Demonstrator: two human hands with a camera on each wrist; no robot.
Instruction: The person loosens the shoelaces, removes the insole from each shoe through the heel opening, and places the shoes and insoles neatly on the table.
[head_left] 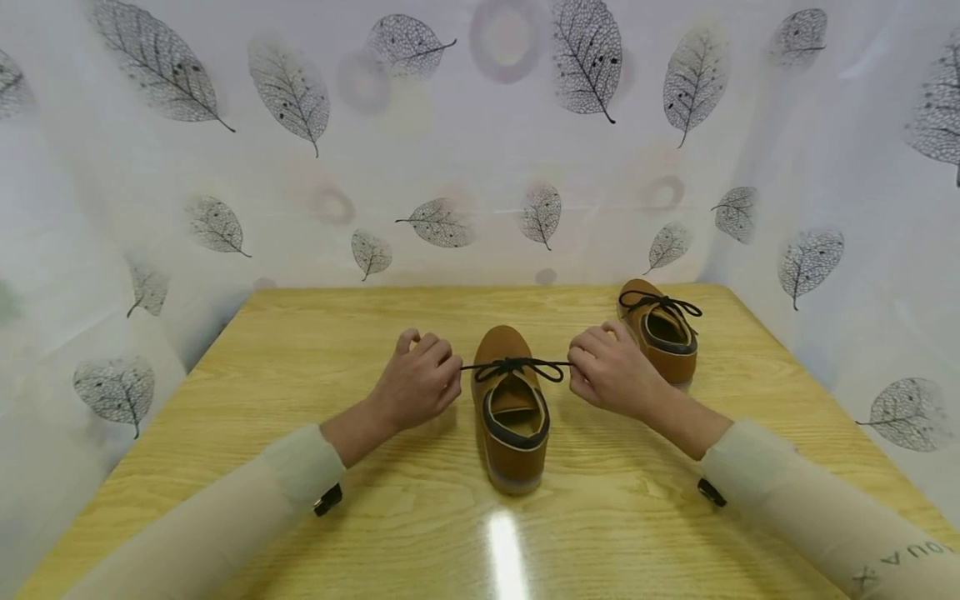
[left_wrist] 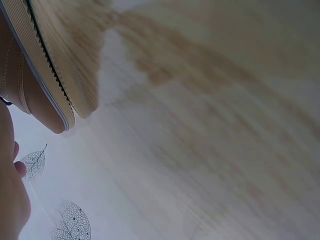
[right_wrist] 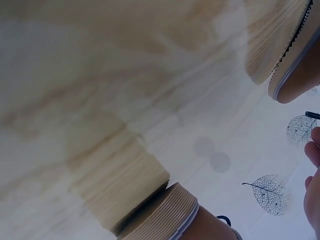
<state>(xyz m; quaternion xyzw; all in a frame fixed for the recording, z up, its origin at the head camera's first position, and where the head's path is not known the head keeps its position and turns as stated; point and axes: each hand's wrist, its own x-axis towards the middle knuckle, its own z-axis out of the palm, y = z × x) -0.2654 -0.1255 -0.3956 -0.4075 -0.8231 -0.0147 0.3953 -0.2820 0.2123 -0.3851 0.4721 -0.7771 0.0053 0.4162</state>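
Mid-desk [head_left: 390, 517], the shoe [head_left: 517, 454] stands between my left hand [head_left: 422, 375] and right hand [head_left: 611, 367], each grip curled closed on a strand of bowed lace [head_left: 512, 364]: the tightening step, I judge, calling next for an even outward pull.

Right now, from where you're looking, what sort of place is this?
Probably a screened-off tabletop workspace indoors: pale leaf-print sheeting hangs behind and along both sides of a wood-grain table, where a brown lace-up shoe and a similar second shoe stand.
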